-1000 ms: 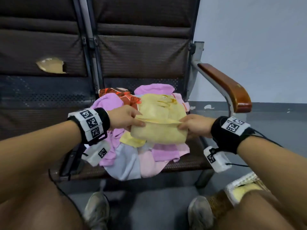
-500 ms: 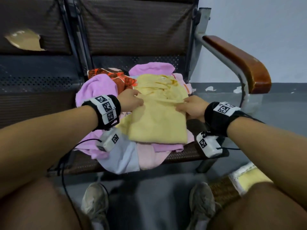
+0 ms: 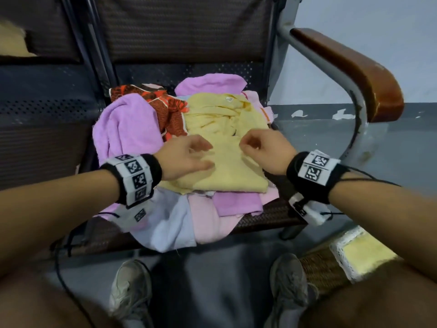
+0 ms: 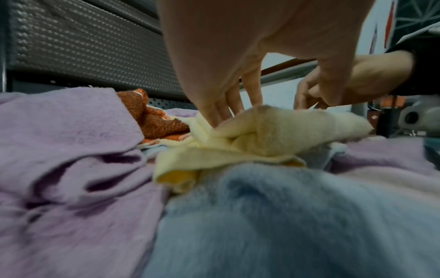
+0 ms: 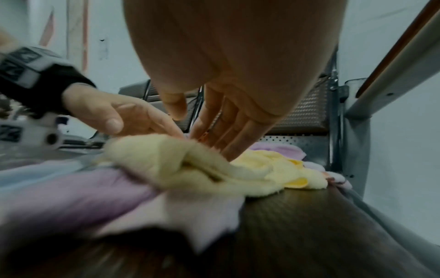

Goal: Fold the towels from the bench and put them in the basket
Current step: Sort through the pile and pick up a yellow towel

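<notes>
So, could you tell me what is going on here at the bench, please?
A person is folding a yellow towel on top of a heap of towels on the bench seat. The left hand rests on the towel with fairly straight fingers, and the right hand has its fingers curled at the towel's far edge; whether it pinches the cloth is hard to tell. The basket stands on the floor by the right foot, with something yellow already inside.

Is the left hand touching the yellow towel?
Touching. In the left wrist view the left hand's fingertips press into the yellow towel; the head view shows the hand lying on it.
</notes>
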A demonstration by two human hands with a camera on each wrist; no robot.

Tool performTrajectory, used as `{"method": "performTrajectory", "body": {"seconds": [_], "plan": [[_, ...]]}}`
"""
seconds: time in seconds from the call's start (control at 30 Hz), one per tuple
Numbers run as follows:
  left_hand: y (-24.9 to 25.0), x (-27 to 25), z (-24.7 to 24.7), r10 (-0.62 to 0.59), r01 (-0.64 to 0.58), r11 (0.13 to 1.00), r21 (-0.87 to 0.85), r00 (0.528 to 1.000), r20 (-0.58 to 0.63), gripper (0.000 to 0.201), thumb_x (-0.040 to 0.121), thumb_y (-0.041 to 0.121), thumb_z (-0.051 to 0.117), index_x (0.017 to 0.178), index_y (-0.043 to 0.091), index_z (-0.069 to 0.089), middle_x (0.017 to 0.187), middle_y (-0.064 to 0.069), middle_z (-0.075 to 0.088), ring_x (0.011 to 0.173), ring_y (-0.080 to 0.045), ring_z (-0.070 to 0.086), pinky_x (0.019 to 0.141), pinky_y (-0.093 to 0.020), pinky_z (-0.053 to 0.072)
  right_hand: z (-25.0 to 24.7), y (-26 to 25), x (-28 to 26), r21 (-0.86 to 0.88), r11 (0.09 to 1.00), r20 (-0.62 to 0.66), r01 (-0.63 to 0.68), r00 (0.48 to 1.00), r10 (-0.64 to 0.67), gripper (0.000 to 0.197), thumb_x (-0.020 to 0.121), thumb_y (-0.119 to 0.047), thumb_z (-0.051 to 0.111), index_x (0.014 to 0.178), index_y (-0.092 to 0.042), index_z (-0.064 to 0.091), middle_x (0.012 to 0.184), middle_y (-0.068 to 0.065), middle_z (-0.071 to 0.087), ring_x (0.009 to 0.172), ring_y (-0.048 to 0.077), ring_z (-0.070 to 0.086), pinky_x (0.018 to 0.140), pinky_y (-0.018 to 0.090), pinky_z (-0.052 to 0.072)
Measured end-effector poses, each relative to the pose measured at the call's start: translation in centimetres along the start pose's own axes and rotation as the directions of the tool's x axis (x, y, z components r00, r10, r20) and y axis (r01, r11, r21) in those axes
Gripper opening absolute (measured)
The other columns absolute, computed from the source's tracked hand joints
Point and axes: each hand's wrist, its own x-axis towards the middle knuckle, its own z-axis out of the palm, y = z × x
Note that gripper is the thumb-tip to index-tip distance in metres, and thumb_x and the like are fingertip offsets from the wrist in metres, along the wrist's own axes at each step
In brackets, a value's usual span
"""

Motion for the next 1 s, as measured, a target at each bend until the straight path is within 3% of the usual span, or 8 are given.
{"method": "performTrajectory", "body": {"seconds": [0.1,0.23,0.3,0.4,0.53,0.7,0.83,1.0], "plan": [[-0.7,-2.0,0.3,0.097,-0.137,0.968,0.212,0.977,0.188,0.084,0.069,0.052,0.083,0.143,0.030,0.050,0.143,0.011,0.052,0.127,-0.008,0.050,0.103,-0.017,0.034,0.4,0.1,-2.9,-0.074,0.990,0.247,0.122,0.964,-0.100,0.037,0.088,-0.051,0.062,0.111,-0.024,0.071,0.103,-0.009,0.073,0.092,0.008,0.066,0.089,0.026,0.052],[-1.5,-2.8,0.1,0.098,-0.128,0.946,0.298,0.989,0.113,0.058,0.083,0.024,0.073,0.139,0.023,0.057,0.137,-0.002,0.062,0.124,-0.022,0.058,0.101,-0.024,0.039,1.0,0.9,-4.0,-0.241,0.953,0.327,0.181,0.940,-0.096,0.072,0.084,-0.056,0.068,0.145,-0.022,0.049,0.135,0.002,0.063,0.120,0.022,0.059,0.099,0.027,0.042],[-1.1,-2.9,-0.2,0.115,-0.117,0.950,0.289,0.993,0.025,0.037,0.086,0.026,0.061,0.121,0.017,0.069,0.113,-0.006,0.073,0.106,-0.028,0.065,0.089,-0.031,0.046,1.1,0.8,-4.0,-0.243,0.950,0.317,0.196,0.942,-0.114,0.058,0.087,-0.042,0.068,0.140,-0.021,0.054,0.127,0.005,0.068,0.115,0.026,0.062,0.096,0.033,0.047],[-0.5,-3.1,-0.9,0.105,-0.102,0.982,0.157,0.994,-0.013,0.033,0.077,0.033,0.051,0.093,0.012,0.071,0.083,-0.004,0.070,0.081,-0.022,0.063,0.075,-0.037,0.046,0.3,0.8,-4.1,-0.164,0.969,0.240,0.185,0.960,-0.143,0.020,0.090,-0.027,0.057,0.103,-0.015,0.067,0.093,0.008,0.072,0.092,0.030,0.067,0.080,0.039,0.050],[-0.8,-2.5,-1.5,-0.021,0.016,0.997,-0.077,0.997,-0.071,0.029,0.075,0.042,0.058,0.073,0.014,0.065,0.062,0.008,0.057,0.059,-0.007,0.048,0.063,-0.030,0.039,-1.3,0.4,-4.2,0.016,0.995,0.151,0.094,0.984,-0.095,0.031,0.079,-0.038,0.050,0.087,-0.012,0.065,0.082,0.004,0.067,0.081,0.023,0.062,0.075,0.039,0.049],[-1.5,-0.7,-0.6,-0.254,0.205,0.950,-0.235,0.946,-0.201,0.034,0.084,0.047,0.066,0.066,0.020,0.057,0.067,0.006,0.053,0.068,-0.016,0.049,0.063,-0.032,0.037,-0.6,0.4,-2.6,0.405,0.864,0.213,-0.299,0.950,0.229,0.032,0.082,-0.031,0.058,0.088,0.000,0.064,0.084,0.011,0.062,0.079,0.022,0.057,0.073,0.036,0.044],[-1.6,0.1,-0.1,-0.418,0.376,0.905,-0.197,0.871,-0.259,0.039,0.088,0.057,0.057,0.074,0.021,0.060,0.080,-0.002,0.063,0.077,-0.024,0.060,0.064,-0.030,0.044,1.1,0.9,-1.3,0.300,0.861,0.197,-0.410,0.910,0.365,0.023,0.093,-0.027,0.060,0.097,-0.006,0.069,0.100,0.007,0.070,0.094,0.024,0.066,0.087,0.039,0.052],[-0.3,-0.2,0.0,-0.654,0.646,0.693,-0.320,0.750,0.099,0.063,0.077,0.081,0.049,0.090,0.020,0.056,0.070,-0.014,0.073,0.051,-0.022,0.069,0.056,-0.026,0.054,1.6,0.8,-0.3,0.159,0.867,0.174,-0.471,0.878,0.446,0.021,0.091,-0.029,0.058,0.084,-0.011,0.065,0.083,0.003,0.064,0.082,0.022,0.061,0.066,0.029,0.045]]}}
